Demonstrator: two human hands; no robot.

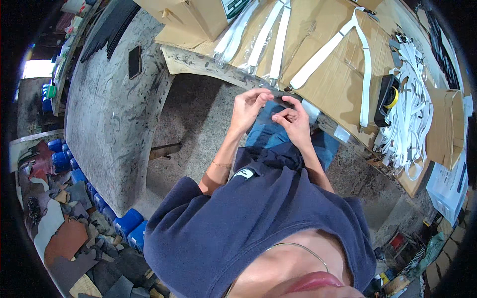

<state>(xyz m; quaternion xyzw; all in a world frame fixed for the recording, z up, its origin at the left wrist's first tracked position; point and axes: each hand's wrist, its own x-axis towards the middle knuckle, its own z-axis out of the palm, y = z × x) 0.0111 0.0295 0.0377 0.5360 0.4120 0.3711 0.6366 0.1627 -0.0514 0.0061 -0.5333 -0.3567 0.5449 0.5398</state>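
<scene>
Navy shirt (268,223) foremost, the worker faced the near edge of the bench (194,61), left hand (248,107) nearly pinched, right hand (294,119) narrowly parted — whether either gripped clear film, I couldn't tell. White suspenders (325,57) lay just beyond on cardboard (328,99) — bagged pairs (281,44) leftward, a tangled heap (410,99) toward the bench's right end.

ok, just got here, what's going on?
A person has the left hand and right hand close together at the bench's near edge, fingers curled as if pinching something; I can't make out what, if anything, is between them. Beyond the hands, white straps in clear plastic lie on cardboard, with an uncovered Y-shaped strap to their right. Further right sits a tangled white strap pile.
</scene>
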